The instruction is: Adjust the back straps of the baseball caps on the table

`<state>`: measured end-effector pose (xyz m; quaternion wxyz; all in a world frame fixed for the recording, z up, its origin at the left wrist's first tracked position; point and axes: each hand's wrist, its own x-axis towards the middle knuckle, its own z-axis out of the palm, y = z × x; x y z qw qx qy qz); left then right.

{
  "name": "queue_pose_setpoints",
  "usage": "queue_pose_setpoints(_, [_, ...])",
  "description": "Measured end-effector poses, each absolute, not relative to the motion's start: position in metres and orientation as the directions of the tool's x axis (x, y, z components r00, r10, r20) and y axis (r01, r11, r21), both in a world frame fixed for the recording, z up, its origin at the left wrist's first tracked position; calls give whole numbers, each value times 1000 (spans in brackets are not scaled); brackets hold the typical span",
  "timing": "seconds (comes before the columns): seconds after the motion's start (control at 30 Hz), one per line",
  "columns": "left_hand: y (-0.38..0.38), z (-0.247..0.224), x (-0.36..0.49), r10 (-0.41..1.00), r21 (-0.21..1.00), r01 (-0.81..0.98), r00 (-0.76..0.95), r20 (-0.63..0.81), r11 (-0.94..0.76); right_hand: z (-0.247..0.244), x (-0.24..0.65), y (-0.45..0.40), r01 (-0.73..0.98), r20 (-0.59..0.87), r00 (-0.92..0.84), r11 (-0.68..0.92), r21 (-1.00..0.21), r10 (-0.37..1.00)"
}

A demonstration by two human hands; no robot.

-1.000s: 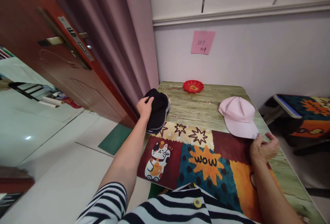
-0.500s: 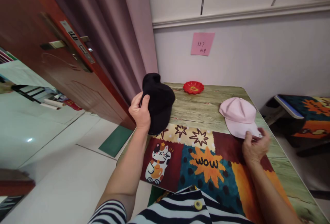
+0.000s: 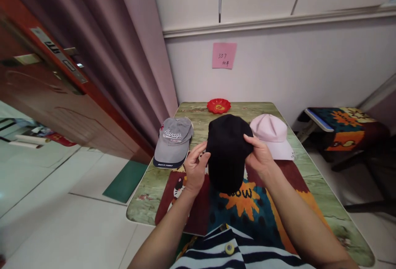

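Observation:
Between my two hands is a black baseball cap [image 3: 229,149], its brim pointing toward me over the printed mat [image 3: 198,215]. My left hand [image 3: 197,166] pinches the cap's left side, and my right hand [image 3: 259,153] grips its right side with the thumb on top. To the left a grey baseball cap [image 3: 175,141] with white "Always" lettering and a dark brim edge lies on the table. On the right sits a pink baseball cap [image 3: 269,130], partly hidden behind my right hand.
A red scalloped dish [image 3: 219,106] stands at the back of the wood-patterned table [image 3: 145,197]. Beyond it a pink paper note [image 3: 224,55] is on the wall. A brown door [image 3: 77,108] and a purple curtain [image 3: 136,54] border the left side; a stool-like piece [image 3: 340,122] stands at the right.
The black cap has moved right to the middle, showing the grey cap at the left. My right hand has left the pink cap's brim and taken hold of the black cap.

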<state>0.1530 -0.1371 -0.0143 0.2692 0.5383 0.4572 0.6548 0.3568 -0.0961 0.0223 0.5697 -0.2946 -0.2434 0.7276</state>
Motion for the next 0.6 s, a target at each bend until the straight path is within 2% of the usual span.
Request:
queue_pose_setpoints(0.1, [-132,-9,142,871,921,85,-304,387,-380,29,368,-96,-644,-81,-216,-204,-738,973])
queue_pose_setpoints(0.17, [-121,-2,133,904,966,-22,-361,231,-256,32,372,-96,-610,-61,-251,-207,-764,966])
queue_pose_setpoints(0.2, [-116,2,128,934,981,-103,-335,120,-163,33,373,-97,-595,-60,-264,-212,-775,963])
queue_pose_setpoints(0.27, [-108,12,118,986,963,-254,-115,-123,90,33,374,-98,-564,-69,-286,-226,-794,956])
queue_pose_setpoints(0.33, [-106,20,111,947,903,-296,173,-270,312,33,374,-100,-533,-73,-300,-230,-814,951])
queue_pose_setpoints(0.4, [-108,26,108,907,884,-280,309,-287,375,33,375,-101,-505,-63,-310,-221,-835,949])
queue_pose_setpoints(0.6, [-108,29,120,891,931,-113,348,-290,347,33,383,-97,-470,-33,-265,-159,-868,964])
